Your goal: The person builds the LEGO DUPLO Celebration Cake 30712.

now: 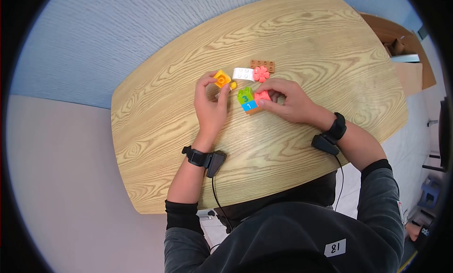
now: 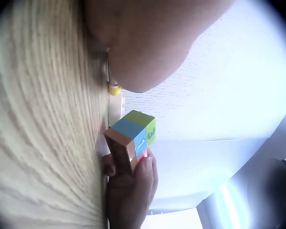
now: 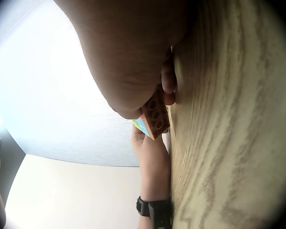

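In the head view my left hand (image 1: 210, 107) pinches a yellow toy brick (image 1: 222, 78) between fingers and thumb, its hollow underside facing up. A small round yellow piece (image 1: 233, 85) lies just beside it. My right hand (image 1: 292, 103) grips a joined toy block stack by its coral brick (image 1: 262, 98). That stack has a green brick marked 3 (image 1: 245, 96), a blue brick marked 1 (image 1: 249, 106) and a brown brick (image 3: 155, 114) whose round hollows show in the right wrist view. In the left wrist view the stack is tilted over the table.
Beyond the hands lie a white brick (image 1: 242, 74), a coral flower piece (image 1: 261, 74) and a brown studded brick (image 1: 268, 65), close together on the wooden table (image 1: 160, 145). A blue textured wall (image 1: 118, 27) borders the far side. A cardboard box (image 1: 408, 77) stands at right.
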`<control>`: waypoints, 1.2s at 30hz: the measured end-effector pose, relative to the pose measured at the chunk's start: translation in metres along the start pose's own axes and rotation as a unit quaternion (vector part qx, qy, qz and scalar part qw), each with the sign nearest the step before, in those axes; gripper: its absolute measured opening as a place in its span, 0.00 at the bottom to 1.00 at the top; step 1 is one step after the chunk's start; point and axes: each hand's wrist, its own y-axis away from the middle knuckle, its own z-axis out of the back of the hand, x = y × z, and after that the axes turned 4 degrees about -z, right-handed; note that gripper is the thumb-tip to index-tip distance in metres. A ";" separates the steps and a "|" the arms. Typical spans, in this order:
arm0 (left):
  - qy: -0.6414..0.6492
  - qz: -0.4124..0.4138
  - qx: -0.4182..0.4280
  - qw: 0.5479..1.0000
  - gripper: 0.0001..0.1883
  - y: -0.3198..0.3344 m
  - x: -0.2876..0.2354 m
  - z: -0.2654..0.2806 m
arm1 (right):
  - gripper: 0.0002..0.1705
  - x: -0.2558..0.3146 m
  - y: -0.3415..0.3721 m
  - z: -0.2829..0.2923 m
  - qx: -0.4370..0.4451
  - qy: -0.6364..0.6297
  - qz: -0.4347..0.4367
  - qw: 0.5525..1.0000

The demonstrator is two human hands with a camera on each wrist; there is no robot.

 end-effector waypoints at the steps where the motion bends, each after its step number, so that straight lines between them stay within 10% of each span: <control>1: 0.000 0.000 0.000 1.000 0.17 0.001 -0.001 -0.002 | 0.16 0.000 0.000 0.000 0.003 0.002 -0.004 1.000; 3: 0.169 0.022 -0.032 0.985 0.22 0.003 -0.005 -0.007 | 0.18 0.000 0.001 0.000 0.000 0.002 -0.001 1.000; 9: -0.073 -0.110 0.076 0.988 0.23 -0.002 -0.012 0.008 | 0.29 -0.003 0.001 0.000 0.005 -0.003 -0.021 1.000; 15: 0.195 0.007 0.057 0.979 0.19 0.007 0.001 -0.003 | 0.30 -0.001 0.002 0.001 0.011 0.002 -0.029 1.000; 25: 0.209 -0.036 0.070 0.975 0.19 0.003 -0.004 -0.002 | 0.28 0.002 0.001 0.001 0.013 0.003 -0.023 1.000; 27: -0.029 -0.097 0.064 0.993 0.18 -0.001 -0.013 0.007 | 0.28 0.002 0.001 0.001 0.012 0.003 -0.023 1.000; 30: 0.177 -0.002 0.036 0.983 0.17 0.004 -0.001 -0.001 | 0.29 0.002 0.002 0.001 0.013 0.004 -0.026 1.000; 36: 0.120 -0.064 0.087 0.987 0.20 0.004 0.005 0.002 | 0.31 -0.001 0.001 0.001 0.014 0.009 -0.016 1.000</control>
